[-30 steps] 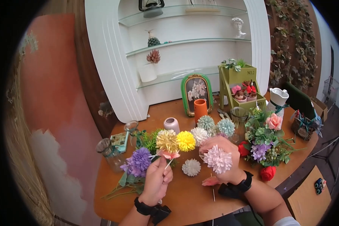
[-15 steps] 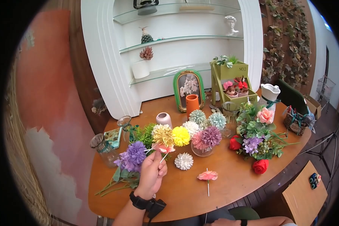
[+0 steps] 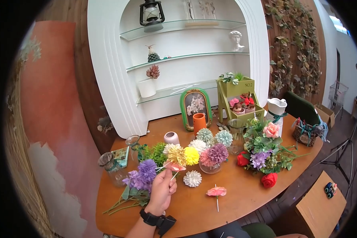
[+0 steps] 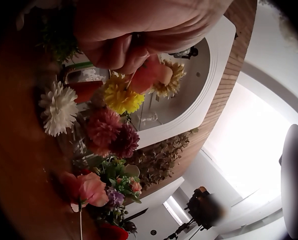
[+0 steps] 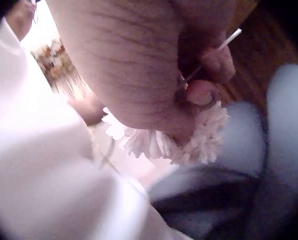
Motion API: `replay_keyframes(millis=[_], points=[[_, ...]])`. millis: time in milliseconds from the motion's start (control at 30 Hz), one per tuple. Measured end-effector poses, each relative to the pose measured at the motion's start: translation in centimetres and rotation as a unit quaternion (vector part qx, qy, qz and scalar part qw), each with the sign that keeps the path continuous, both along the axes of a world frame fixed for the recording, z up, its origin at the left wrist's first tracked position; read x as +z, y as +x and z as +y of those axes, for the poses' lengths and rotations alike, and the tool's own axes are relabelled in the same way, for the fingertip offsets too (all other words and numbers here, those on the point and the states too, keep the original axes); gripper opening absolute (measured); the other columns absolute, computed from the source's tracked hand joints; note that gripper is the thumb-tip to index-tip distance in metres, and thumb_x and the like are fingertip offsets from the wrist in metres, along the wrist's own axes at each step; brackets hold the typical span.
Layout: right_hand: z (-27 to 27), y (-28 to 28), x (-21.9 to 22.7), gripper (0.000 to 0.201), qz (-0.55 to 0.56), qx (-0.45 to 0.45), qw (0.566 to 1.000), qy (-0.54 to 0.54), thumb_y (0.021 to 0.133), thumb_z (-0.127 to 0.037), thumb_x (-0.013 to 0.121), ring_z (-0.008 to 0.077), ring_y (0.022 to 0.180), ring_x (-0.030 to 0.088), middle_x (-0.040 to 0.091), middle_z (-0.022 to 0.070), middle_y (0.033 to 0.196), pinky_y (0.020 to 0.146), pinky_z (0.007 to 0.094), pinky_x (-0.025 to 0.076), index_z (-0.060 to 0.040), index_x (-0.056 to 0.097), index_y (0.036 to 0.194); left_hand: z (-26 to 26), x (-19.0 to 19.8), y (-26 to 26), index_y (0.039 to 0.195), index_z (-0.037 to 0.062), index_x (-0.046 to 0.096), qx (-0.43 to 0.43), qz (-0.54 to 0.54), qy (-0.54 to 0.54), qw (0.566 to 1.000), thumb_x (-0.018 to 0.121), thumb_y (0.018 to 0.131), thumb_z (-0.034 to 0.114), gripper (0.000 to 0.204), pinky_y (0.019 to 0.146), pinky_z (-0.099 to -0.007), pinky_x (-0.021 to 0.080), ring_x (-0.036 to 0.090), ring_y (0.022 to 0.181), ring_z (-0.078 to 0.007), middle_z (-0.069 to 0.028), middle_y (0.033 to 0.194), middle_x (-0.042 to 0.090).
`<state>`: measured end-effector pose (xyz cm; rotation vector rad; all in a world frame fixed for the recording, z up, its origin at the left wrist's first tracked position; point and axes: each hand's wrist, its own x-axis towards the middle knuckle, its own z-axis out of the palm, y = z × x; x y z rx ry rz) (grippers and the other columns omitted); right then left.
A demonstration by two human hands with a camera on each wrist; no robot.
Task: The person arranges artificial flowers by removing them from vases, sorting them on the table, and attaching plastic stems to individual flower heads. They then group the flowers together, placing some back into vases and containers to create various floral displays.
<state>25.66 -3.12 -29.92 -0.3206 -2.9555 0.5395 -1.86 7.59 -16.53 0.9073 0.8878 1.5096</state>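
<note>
In the head view my left hand [image 3: 162, 192] pinches thin white stems below a peach flower [image 3: 175, 166], with a gold pompom flower [image 3: 177, 156] and a yellow one [image 3: 192, 156] just above. Purple flowers [image 3: 147, 170] lie to its left. A white pompom [image 3: 192, 179] and another peach flower [image 3: 216, 191] with a stem lie on the table to its right. Low at my lap, the right wrist view has my right hand [image 5: 139, 60] holding a pale pink pompom flower [image 5: 201, 140] by its white stem [image 5: 230, 41].
Glass vases [image 3: 114, 171] stand at the left. Behind are a pink vase [image 3: 171, 138], an orange vase [image 3: 199, 123], a green frame [image 3: 183, 107] and a green stand [image 3: 238, 90]. A bowl [image 3: 210, 168] carries pink and purple pompoms; roses [image 3: 269, 180] and greenery lie right.
My right hand has moved from over the table down towards my lap with the pale pink flower, uncovering the pompoms in the bowl. My left hand keeps its pinch. The head view has tilted up.
</note>
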Motion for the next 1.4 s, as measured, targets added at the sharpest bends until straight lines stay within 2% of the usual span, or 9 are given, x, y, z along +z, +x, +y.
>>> replay_keyframes(millis=[133,200,500,633,833,933,1033,1200,1400], points=[[2.2,1.2,12.7,0.007,0.255,-0.077,0.963,0.044,0.089,-0.012,0.055,0.0211,0.057,0.058,0.057,0.0063,0.08,0.048,0.0318,0.047,-0.0075,0.053,0.094,-0.1,-0.2,0.1,0.102,0.0057,0.055,-0.01,-0.002,0.007,1.0,0.048,0.101,0.03,0.026,0.048,-0.0186,0.028,0.035,0.051,-0.0046,0.0048,0.063,0.037],[5.0,2.6,14.3,0.034,0.208,-0.161,0.964,0.047,0.076,-0.016,0.071,0.0284,0.082,0.064,0.062,0.0091,0.098,0.068,0.0367,0.053,-0.0075,0.061,0.107,-0.2,0.1,0.3,0.101,0.0057,0.055,-0.005,-0.002,0.002,1.0,0.047,0.102,0.03,0.025,0.048,-0.0186,0.028,0.035,0.051,-0.0045,0.0049,0.063,0.037],[13.9,0.8,16.0,0.084,0.08,-0.283,0.928,0.227,0.061,-0.018,0.082,0.0312,0.092,0.063,0.048,0.0149,0.125,0.068,0.0383,0.055,-0.0131,0.043,0.136,-0.4,0.3,0.4,0.115,0.0028,0.056,0.007,0.01,-0.006,1.0,0.042,0.104,0.028,0.031,0.047,-0.0167,0.027,0.031,0.056,-0.0005,0.0063,0.074,0.044],[13.6,-0.4,17.9,0.069,0.191,-0.253,0.903,0.29,0.067,-0.021,0.082,0.0291,0.088,0.063,0.051,0.014,0.123,0.067,0.036,0.054,-0.0117,0.052,0.128,-0.3,-0.1,-0.1,0.114,0.0027,0.057,-0.02,0.024,-0.003,1.0,0.04,0.104,0.031,0.034,0.048,-0.0161,0.028,0.031,0.055,-0.0012,0.0046,0.077,0.048],[15.4,-7.4,20.5,0.051,0.325,-0.21,0.912,0.133,0.075,-0.028,0.078,0.0287,0.081,0.063,0.057,0.0141,0.109,0.064,0.0381,0.053,-0.0086,0.059,0.118,-0.3,-0.1,0.7,0.116,0.0046,0.055,-0.01,0.05,-0.012,0.999,0.043,0.103,0.029,0.03,0.048,-0.017,0.027,0.032,0.056,-0.0026,0.0051,0.073,0.04],[18.2,-9.1,18.5,0.042,0.299,-0.177,0.931,0.109,0.075,-0.015,0.077,0.0301,0.091,0.064,0.06,0.0145,0.104,0.073,0.0375,0.053,-0.009,0.062,0.114,-0.1,-1.1,0.4,0.117,0.0059,0.053,0.01,0.045,-0.028,0.999,0.046,0.102,0.029,0.028,0.049,-0.0175,0.028,0.033,0.056,-0.0038,0.0047,0.073,0.041],[18.9,-8.0,18.2,0.022,0.455,-0.141,0.872,0.108,0.078,0.004,0.062,0.0317,0.085,0.063,0.061,0.0146,0.098,0.071,0.036,0.051,-0.0023,0.06,0.099,-0.4,0.0,0.8,0.11,0.0077,0.053,0.023,0.026,-0.042,0.999,0.047,0.102,0.028,0.023,0.049,-0.0183,0.029,0.033,0.054,-0.0044,0.0051,0.068,0.039],[19.6,-6.1,18.1,0.02,0.442,-0.078,0.892,0.058,0.082,-0.005,0.067,0.0295,0.083,0.064,0.064,0.0145,0.09,0.071,0.0347,0.051,-0.0016,0.061,0.101,-0.4,-0.1,0.3,0.103,0.0089,0.053,-0.018,-0.039,-0.021,0.999,0.045,0.103,0.027,0.019,0.048,-0.0195,0.028,0.033,0.05,-0.0057,0.0052,0.063,0.036],[19.3,-6.4,17.8,0.055,0.408,-0.258,0.876,-0.015,0.084,-0.032,0.072,0.034,0.077,0.067,0.067,0.0186,0.087,0.066,0.037,0.053,-0.0029,0.05,0.125,-0.8,0.3,0.1,0.106,0.0067,0.054,-0.08,-0.117,-0.048,0.989,0.045,0.102,0.026,0.021,0.05,-0.0213,0.027,0.035,0.052,-0.007,0.0043,0.063,0.037]])
